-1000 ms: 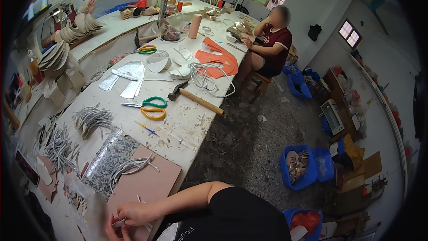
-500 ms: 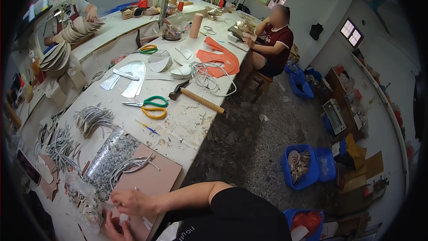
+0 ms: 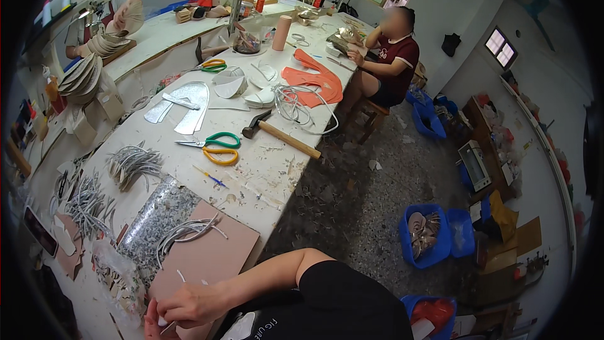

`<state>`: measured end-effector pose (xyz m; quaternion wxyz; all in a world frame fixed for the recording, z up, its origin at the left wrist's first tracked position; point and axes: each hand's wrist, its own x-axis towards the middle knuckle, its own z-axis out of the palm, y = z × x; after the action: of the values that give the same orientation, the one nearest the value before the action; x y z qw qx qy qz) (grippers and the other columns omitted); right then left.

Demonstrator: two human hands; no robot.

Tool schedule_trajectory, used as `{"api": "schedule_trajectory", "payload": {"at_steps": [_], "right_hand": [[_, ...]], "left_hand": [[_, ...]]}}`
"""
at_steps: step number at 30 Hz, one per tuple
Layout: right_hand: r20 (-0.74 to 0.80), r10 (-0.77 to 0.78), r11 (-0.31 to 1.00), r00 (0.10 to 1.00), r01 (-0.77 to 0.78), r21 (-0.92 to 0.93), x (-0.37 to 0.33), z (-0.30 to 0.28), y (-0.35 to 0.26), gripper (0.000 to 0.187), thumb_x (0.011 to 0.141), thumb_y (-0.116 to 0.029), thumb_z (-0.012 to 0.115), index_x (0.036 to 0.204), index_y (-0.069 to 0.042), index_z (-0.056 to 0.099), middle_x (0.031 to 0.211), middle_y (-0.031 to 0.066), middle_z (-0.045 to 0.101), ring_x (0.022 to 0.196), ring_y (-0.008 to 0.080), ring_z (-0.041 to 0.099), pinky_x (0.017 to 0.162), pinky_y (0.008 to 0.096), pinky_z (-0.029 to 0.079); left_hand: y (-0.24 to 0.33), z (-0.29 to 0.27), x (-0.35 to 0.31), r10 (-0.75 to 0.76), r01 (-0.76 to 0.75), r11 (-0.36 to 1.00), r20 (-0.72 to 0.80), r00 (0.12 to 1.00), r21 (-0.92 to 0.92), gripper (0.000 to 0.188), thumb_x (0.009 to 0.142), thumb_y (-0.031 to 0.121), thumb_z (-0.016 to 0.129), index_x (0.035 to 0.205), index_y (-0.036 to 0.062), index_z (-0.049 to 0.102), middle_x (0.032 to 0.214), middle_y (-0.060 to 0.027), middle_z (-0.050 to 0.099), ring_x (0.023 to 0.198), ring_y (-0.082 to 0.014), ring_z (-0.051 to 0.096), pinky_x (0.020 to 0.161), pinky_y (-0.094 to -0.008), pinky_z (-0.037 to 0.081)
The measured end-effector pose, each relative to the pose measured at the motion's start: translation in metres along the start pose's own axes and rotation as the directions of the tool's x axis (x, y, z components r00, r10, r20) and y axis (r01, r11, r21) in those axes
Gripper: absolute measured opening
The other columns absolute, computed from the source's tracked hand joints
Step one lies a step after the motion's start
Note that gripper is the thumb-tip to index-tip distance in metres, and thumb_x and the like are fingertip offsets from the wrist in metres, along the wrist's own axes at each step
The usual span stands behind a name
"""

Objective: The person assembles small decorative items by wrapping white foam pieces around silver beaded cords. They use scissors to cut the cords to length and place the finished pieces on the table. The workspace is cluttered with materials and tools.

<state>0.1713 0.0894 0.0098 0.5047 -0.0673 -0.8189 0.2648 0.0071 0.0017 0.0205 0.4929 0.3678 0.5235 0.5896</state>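
Observation:
My right hand [image 3: 192, 304] is closed over the near end of a pinkish board [image 3: 223, 239], its fingers bent down toward my left hand. A thin whitish cord [image 3: 181, 275] pokes up from behind it. My left hand [image 3: 151, 324] is partly hidden at the lower edge, its fingers curled close to the right fingertips. Between the hands a small white piece [image 3: 163, 322] shows; its kind is unclear. A bundle of silver-grey cords [image 3: 189, 233] lies on the board, just beyond my hands, across its left edge.
A speckled stone slab [image 3: 148, 217] adjoins the board. Farther up the table [image 3: 264, 179] are scissors [image 3: 217, 148], a hammer [image 3: 286, 138], a blue-tipped pen-like tool [image 3: 211, 176] and orange cut pieces [image 3: 311, 82]. More cord bundles [image 3: 135, 164] lie left. Two co-workers sit farther off; blue baskets [image 3: 425, 233] stand right.
My right hand has moved slightly down and toward the left hand, its fingers now lower over the white piece. The left fingers have drawn in. A co-worker at far left has raised a pale piece.

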Motion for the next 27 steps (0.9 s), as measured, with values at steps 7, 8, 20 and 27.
{"api": "schedule_trajectory", "payload": {"at_steps": [7, 8, 20, 27], "right_hand": [[0.037, 0.058, 0.993, 0.998, -0.061, 0.102, 0.002, -0.005, 0.0, 0.022, 0.075, -0.009, 0.069, 0.092, -0.004, 0.057, 0.094, 0.0114, 0.054, 0.077, 0.0277, 0.06, 0.062, 0.0368, 0.05], [0.047, 0.087, 0.986, 0.995, -0.093, 0.136, 0.004, -0.01, -0.003, 0.023, 0.076, -0.01, 0.069, 0.094, -0.004, 0.057, 0.095, 0.0115, 0.054, 0.077, 0.0282, 0.06, 0.064, 0.0368, 0.051], [0.061, 0.253, 0.937, 0.965, -0.26, 0.234, 0.01, -0.027, -0.004, 0.015, 0.088, -0.017, 0.064, 0.091, -0.004, 0.057, 0.092, 0.0102, 0.055, 0.077, 0.0295, 0.058, 0.065, 0.0365, 0.048], [0.03, 0.117, 0.978, 0.993, -0.12, 0.17, 0.013, -0.035, -0.005, 0.012, 0.086, -0.017, 0.065, 0.091, -0.008, 0.059, 0.092, 0.0059, 0.057, 0.077, 0.0265, 0.058, 0.064, 0.0359, 0.045]], "left_hand": [[-0.007, -0.011, 0.006, -0.181, 0.211, 0.918, 0.119, 0.976, -0.337, 0.052, 0.089, 0.01, 0.063, 0.135, -0.0037, 0.043, 0.121, -0.0208, 0.058, 0.105, -0.0244, 0.063, 0.088, -0.0299, 0.054], [-0.005, -0.01, 0.008, -0.202, 0.231, 0.911, 0.118, 0.972, -0.343, 0.054, 0.089, 0.008, 0.063, 0.137, -0.0046, 0.041, 0.122, -0.0209, 0.058, 0.105, -0.0235, 0.063, 0.089, -0.0283, 0.054], [-0.001, -0.01, 0.015, -0.26, 0.234, 0.923, -0.045, 0.965, -0.305, 0.04, 0.093, 0.01, 0.06, 0.129, -0.0022, 0.049, 0.107, -0.0137, 0.065, 0.091, -0.0194, 0.066, 0.08, -0.0277, 0.057], [0.007, 0.003, 0.016, -0.21, 0.232, 0.906, 0.099, 0.973, -0.355, 0.035, 0.096, 0.015, 0.057, 0.128, 0.0022, 0.05, 0.105, -0.0099, 0.064, 0.091, -0.0176, 0.064, 0.078, -0.0341, 0.057]]}}
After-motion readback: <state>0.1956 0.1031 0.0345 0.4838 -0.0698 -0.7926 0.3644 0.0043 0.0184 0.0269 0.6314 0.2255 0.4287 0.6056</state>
